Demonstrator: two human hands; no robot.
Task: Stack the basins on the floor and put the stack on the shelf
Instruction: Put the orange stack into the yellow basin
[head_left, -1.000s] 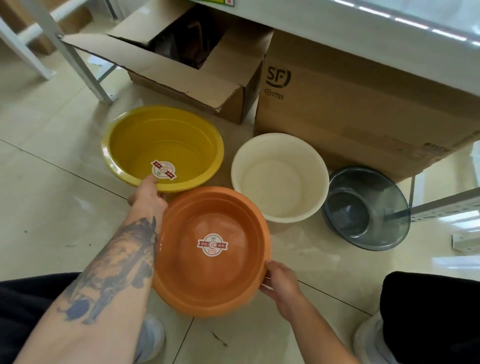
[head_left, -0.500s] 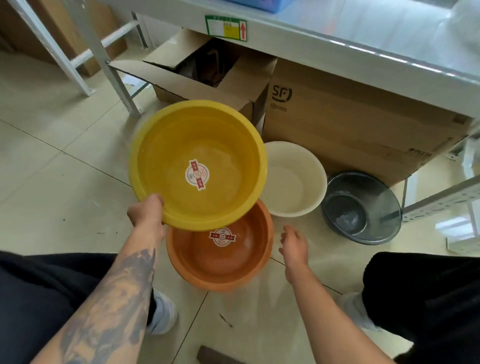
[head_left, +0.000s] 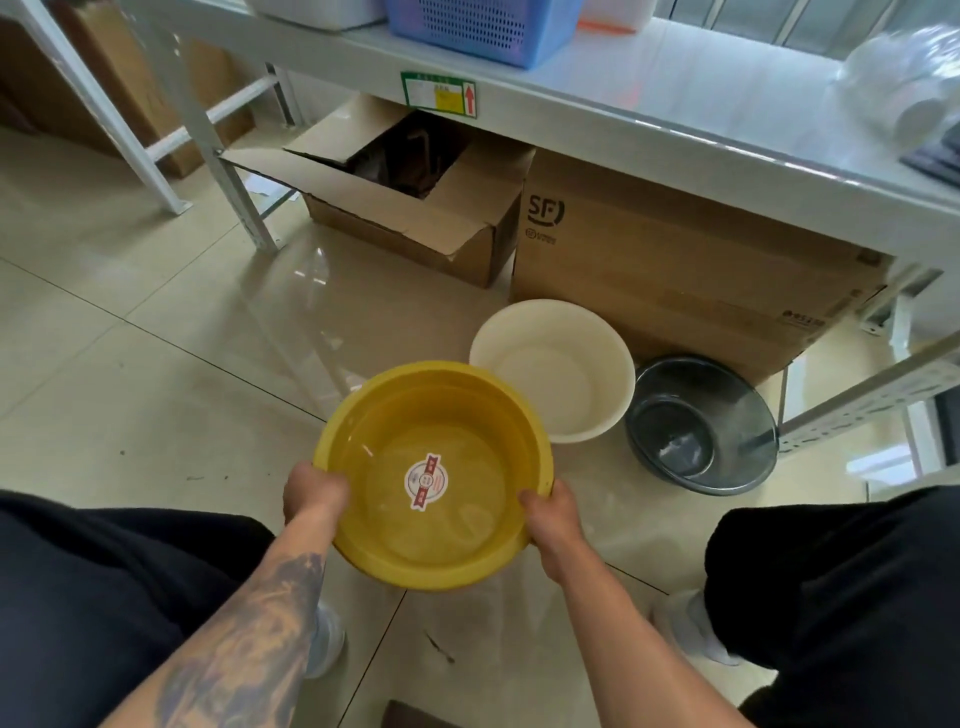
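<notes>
The yellow basin (head_left: 395, 452), with a round sticker on its bottom, is low in front of me, and both hands hold its rim. My left hand (head_left: 311, 491) grips the near left edge and my right hand (head_left: 553, 512) grips the near right edge. The orange basin is hidden; it was under the yellow one a moment ago. A cream basin (head_left: 563, 389) stands on the floor just behind and right, touching the yellow rim. A dark grey translucent basin (head_left: 701, 423) stands to its right. The white shelf (head_left: 675, 109) runs across the top.
An open cardboard box (head_left: 415, 208) and a closed SF carton (head_left: 665, 270) sit under the shelf behind the basins. A blue perforated basket (head_left: 483, 28) stands on the shelf. Shelf legs (head_left: 208, 140) rise at the left. My knees in dark trousers frame both sides.
The yellow basin came down from its raised, tilted position over the orange basin, which is now covered. My right hand, free before, now grips the yellow rim.
</notes>
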